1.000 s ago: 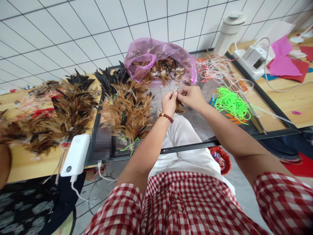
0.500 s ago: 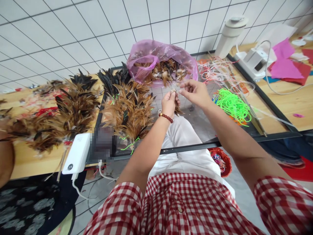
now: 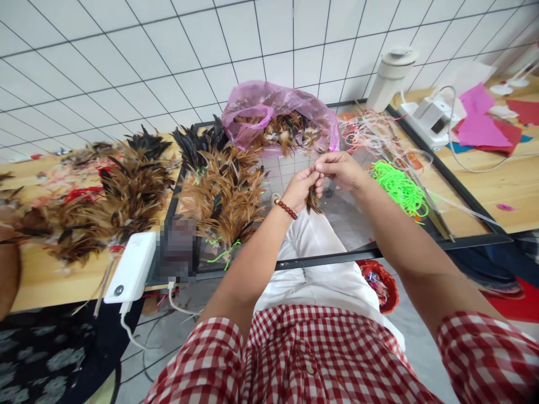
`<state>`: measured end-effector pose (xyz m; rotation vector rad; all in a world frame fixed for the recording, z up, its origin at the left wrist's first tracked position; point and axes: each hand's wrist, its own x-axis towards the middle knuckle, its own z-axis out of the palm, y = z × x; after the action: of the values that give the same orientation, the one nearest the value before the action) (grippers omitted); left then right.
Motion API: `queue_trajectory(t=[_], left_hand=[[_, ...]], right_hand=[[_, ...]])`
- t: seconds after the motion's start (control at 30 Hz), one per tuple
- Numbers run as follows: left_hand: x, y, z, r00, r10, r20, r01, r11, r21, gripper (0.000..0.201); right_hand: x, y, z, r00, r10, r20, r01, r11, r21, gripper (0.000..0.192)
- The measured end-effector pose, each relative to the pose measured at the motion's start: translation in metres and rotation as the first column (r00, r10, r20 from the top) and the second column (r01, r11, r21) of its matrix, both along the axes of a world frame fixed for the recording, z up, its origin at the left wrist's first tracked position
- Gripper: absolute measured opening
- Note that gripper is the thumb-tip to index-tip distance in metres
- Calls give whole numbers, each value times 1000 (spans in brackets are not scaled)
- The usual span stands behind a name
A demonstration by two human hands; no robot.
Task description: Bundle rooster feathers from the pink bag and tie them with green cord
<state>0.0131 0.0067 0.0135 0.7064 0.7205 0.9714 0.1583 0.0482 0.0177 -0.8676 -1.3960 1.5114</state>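
My left hand (image 3: 302, 191) is closed around a small bunch of brown feathers (image 3: 313, 203), whose tips hang down below the fingers. My right hand (image 3: 342, 170) meets it from the right, thumb and forefinger pinched together at the top of the bunch. What sits between those right fingertips is too small to make out. Just behind both hands lies a pink plastic bag (image 3: 278, 92) with loose feathers (image 3: 290, 128) inside. A big pile of brown feather bunches (image 3: 229, 191) spreads to the left of my left hand.
Bright green cord (image 3: 400, 188) and tangled white and pink strips (image 3: 366, 132) lie right of my hands. A white bottle (image 3: 389, 78) and power strip (image 3: 429, 120) stand behind. More feathers (image 3: 135, 185), a power bank (image 3: 131, 266) and another person's arm (image 3: 9, 269) are left.
My right hand has come in from the right and now touches my left at the feather bunch. The left hand has turned and shifted slightly right; the view has tilted a little.
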Motion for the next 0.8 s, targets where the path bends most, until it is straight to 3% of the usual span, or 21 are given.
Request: queue_trajectory(t=[0.17,0.3,0.37,0.47,0.57,0.7,0.8], left_hand=[[1,2,-7,1000,-4,-19,4,1000,-11,23],[4,3,-15,992,94,-87,-93,995,22,27],[5,4,-18,988,136,-73,-133,990,40,28],[5,5,-17,982,188,-6,-188,982,6,29],[3,9,-14,953,290,84,-283,955,-87,29],[0,15,-14,886,420,195,-383,902,-199,31],[-1,17,-14,865,446,229,-389,885,-255,31]], right_hand=[[-7,5,-11,991,-117,66,120,992,-34,41],[-12,3,-12,985,-157,77,162,985,-62,40],[-7,5,-6,982,-155,112,156,988,-4,39],[10,18,7,933,-273,235,222,950,220,35],[26,43,16,733,-450,510,257,878,404,18],[14,68,12,390,-529,754,127,841,526,6],[-11,72,1,266,-552,790,77,829,554,10]])
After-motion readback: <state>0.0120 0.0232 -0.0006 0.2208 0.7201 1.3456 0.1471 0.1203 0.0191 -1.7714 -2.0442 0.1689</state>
